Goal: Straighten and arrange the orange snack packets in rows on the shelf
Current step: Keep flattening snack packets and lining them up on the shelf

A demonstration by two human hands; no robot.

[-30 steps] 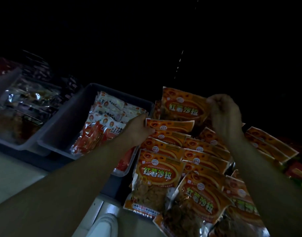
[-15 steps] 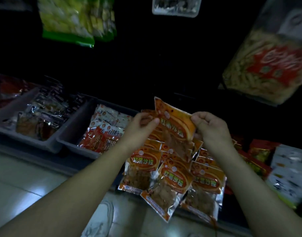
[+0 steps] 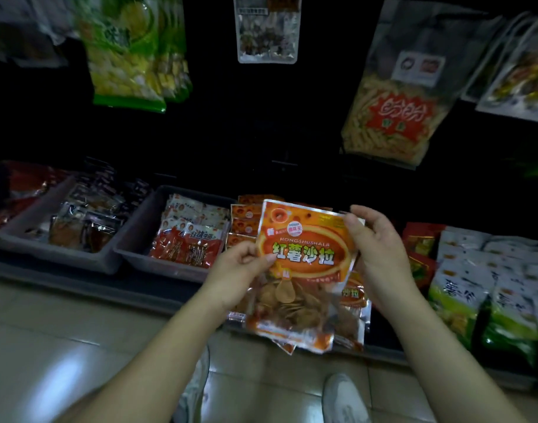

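Head view: the left hand (image 3: 237, 271) pinches the left edge of an orange snack packet (image 3: 304, 254), thumb on its front. The right hand (image 3: 380, 254) grips its upper right corner. The packet is upright between both hands, in front of other orange packets (image 3: 246, 216) on the shelf (image 3: 78, 277). A grey bin (image 3: 133, 236) sits left of the left hand.

The orange snack packet (image 3: 304, 254) held up in front carries "HONGSHUSHALA" in small pale capitals along an arc, with the large white characters "红薯沙拉" beneath. A second orange packet (image 3: 354, 293) showing from behind it reveals only "沙拉". The hanging bag (image 3: 399, 114) at upper right bears white characters on a red burst, possibly "盼盼". Print on the red-and-white packets (image 3: 197, 236) in the grey bin (image 3: 136, 224) is too blurred to read
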